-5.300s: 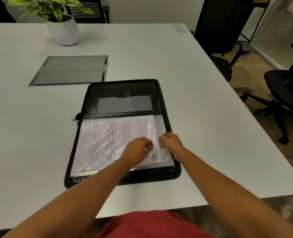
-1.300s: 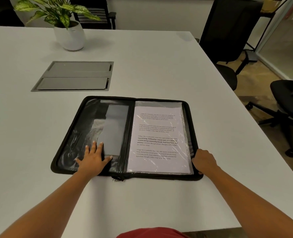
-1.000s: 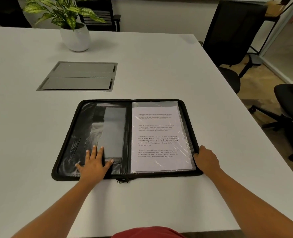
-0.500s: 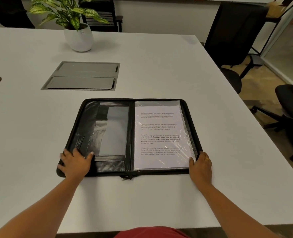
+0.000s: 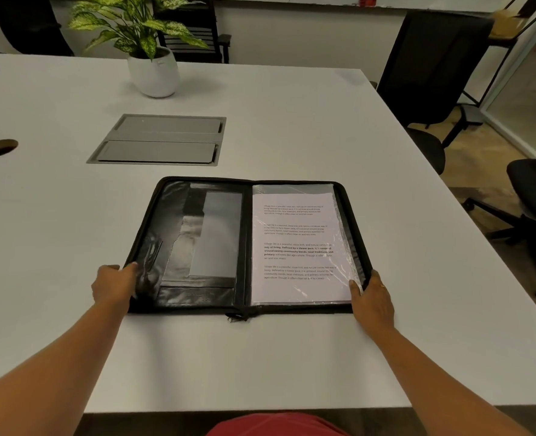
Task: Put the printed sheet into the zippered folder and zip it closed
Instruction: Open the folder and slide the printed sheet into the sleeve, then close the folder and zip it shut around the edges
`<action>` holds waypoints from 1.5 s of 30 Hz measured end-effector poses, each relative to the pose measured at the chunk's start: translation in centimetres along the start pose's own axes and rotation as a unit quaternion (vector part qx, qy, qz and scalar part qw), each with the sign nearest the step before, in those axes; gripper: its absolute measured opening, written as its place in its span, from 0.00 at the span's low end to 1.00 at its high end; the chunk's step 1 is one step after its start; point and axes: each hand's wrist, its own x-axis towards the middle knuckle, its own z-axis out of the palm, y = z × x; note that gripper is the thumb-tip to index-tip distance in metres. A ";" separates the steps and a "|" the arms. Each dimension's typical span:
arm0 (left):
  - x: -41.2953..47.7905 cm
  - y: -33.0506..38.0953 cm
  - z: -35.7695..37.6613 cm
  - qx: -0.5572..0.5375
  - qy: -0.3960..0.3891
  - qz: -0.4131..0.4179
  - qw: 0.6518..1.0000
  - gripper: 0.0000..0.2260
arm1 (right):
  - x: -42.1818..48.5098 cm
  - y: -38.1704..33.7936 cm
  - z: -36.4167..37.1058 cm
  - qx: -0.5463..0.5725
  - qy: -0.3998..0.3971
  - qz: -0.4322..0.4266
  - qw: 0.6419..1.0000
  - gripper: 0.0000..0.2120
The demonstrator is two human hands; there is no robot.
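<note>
Folder (image 5: 244, 247) lies open on the tabletop (image 5: 276, 121), sheet (image 5: 295, 247) inside its right sleeve; left hand (image 5: 114, 286) grips the left edge, right hand (image 5: 372, 298) the right.

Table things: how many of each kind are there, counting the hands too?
Folders: 1, the zippered folder, lying open
Papers: 1, the printed sheet
Plants: 1, the potted plant
Hands: 2, the left hand and the right hand
Total: 5

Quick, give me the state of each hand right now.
Left hand: grips the zippered folder by its left edge.
Right hand: grips its right edge.
</note>
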 end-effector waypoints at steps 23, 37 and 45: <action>-12.7 15.2 -4.3 -0.346 -0.173 0.157 0.909 0.10 | -2.8 -8.4 -2.3 0.138 -0.035 -0.165 0.976 0.27; -16.8 10.5 4.4 -0.026 -0.345 0.284 0.894 0.10 | -4.1 -9.5 -5.1 0.406 0.124 -0.129 0.896 0.15; -13.1 3.6 6.3 0.198 -0.331 0.288 0.876 0.16 | -1.5 -2.5 -4.0 0.319 0.095 0.063 0.941 0.22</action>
